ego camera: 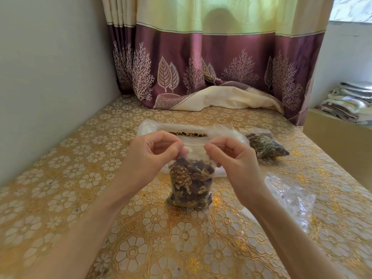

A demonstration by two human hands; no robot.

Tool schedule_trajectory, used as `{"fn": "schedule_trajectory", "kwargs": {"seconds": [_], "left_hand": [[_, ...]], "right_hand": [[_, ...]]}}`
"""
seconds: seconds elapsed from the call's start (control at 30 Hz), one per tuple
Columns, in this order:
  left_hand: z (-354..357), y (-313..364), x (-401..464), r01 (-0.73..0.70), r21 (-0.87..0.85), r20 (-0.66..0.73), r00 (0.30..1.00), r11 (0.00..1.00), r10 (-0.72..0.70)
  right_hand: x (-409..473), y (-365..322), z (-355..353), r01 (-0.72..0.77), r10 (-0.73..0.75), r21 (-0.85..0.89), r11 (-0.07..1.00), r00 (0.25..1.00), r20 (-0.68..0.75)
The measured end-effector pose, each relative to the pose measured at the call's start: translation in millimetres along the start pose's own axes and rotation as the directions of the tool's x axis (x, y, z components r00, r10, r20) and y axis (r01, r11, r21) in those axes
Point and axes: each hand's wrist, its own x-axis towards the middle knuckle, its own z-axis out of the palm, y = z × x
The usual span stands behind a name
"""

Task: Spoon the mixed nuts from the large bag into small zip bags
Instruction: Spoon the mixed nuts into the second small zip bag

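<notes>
A small clear zip bag (190,182) full of mixed nuts stands upright on the table in the middle of the view. My left hand (153,152) pinches the left end of its top strip, and my right hand (231,156) pinches the right end. Behind it lies the large clear bag (153,127), with a strip of nuts showing through its mouth. A second filled small bag (265,144) lies on its side to the right. No spoon is in view.
Empty clear zip bags (291,198) lie at the right, by my right forearm. The table (80,178) has a gold floral cover. A purple and cream curtain (201,67) hangs at the back, a wall stands left, and folded cloth (350,101) is stacked far right.
</notes>
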Motion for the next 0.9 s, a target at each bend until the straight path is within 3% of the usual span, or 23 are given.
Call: {"fn": "schedule_trajectory", "kwargs": {"seconds": [0.9], "left_hand": [[14,13,-3,-0.036,0.112,0.004,0.999,0.993,0.035]], "right_hand": [[0,-10,7,0.07,-0.061,-0.129,0.989,0.996,0.072]]}}
